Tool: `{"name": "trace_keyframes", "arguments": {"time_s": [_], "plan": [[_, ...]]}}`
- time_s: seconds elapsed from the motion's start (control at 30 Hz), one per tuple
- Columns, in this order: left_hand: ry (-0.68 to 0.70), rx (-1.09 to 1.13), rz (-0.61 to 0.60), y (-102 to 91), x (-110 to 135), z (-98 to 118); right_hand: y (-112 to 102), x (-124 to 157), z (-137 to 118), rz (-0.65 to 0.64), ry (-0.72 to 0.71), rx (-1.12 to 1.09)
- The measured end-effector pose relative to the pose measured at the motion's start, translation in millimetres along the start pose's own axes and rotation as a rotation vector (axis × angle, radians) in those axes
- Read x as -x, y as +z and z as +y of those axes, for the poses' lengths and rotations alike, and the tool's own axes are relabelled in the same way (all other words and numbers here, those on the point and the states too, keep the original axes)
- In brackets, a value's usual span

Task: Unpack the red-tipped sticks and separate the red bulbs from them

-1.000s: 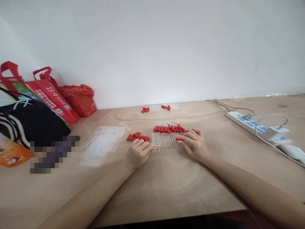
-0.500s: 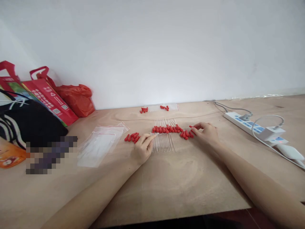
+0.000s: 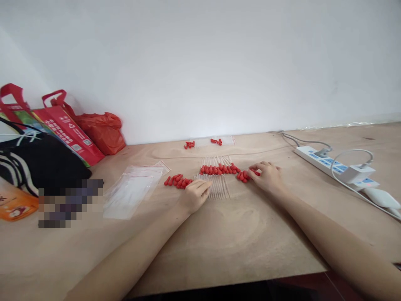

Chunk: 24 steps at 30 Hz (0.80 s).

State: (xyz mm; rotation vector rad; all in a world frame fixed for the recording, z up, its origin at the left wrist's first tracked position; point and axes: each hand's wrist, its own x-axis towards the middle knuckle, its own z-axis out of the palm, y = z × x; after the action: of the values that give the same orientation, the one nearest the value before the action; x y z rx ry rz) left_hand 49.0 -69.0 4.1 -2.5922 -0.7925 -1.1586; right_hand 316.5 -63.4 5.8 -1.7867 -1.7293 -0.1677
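Observation:
A row of clear thin tubes [image 3: 217, 186] lies side by side in the middle of the wooden table [image 3: 219, 238], with a line of small red caps [image 3: 219, 169] across them. My left hand [image 3: 194, 195] rests at the tubes' left edge, fingers curled and pinched on a tube end. A loose heap of red caps [image 3: 177, 181] lies just beyond it. My right hand [image 3: 267, 175] rests at the right of the row, fingertips together at a small cluster of red caps [image 3: 243, 176].
Clear zip bags [image 3: 133, 190] lie left of the tubes. Red bags [image 3: 78, 129] and a black striped bag [image 3: 37, 163] stand at the far left. Two more small cap groups [image 3: 203, 143] lie by the wall. A white power strip [image 3: 338, 169] with cables sits at right.
My right hand moved from the tubes' right edge out to the cap cluster at right and stayed there. My left hand shifted slightly right along the tubes' near left edge.

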Motion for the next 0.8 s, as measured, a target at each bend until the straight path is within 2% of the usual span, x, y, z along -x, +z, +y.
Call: {"name": "trace_keyframes", "arguments": {"time_s": [0.2, 0.37, 0.5, 0.63, 0.8], "plan": [[0.010, 0.103, -0.080, 1.1, -1.8, 2.4, 1.5, 6.0, -11.0, 0.060, -0.100, 0.006], [-0.004, 0.091, -0.135, -3.9, -3.3, 3.5, 6.0, 13.0, -22.6, 0.062, -0.214, -0.011], [-0.037, 0.059, -0.186, -6.5, -2.4, 2.7, 14.3, 17.8, -31.9, 0.108, -0.302, -0.031], [-0.051, 0.042, -0.206, -8.6, 0.1, 0.8, 25.5, 16.2, -46.3, 0.101, -0.385, -0.038], [-0.061, 0.017, -0.211, -10.6, 3.2, -0.9, 38.9, 5.1, -64.6, 0.121, -0.391, -0.019]]}}
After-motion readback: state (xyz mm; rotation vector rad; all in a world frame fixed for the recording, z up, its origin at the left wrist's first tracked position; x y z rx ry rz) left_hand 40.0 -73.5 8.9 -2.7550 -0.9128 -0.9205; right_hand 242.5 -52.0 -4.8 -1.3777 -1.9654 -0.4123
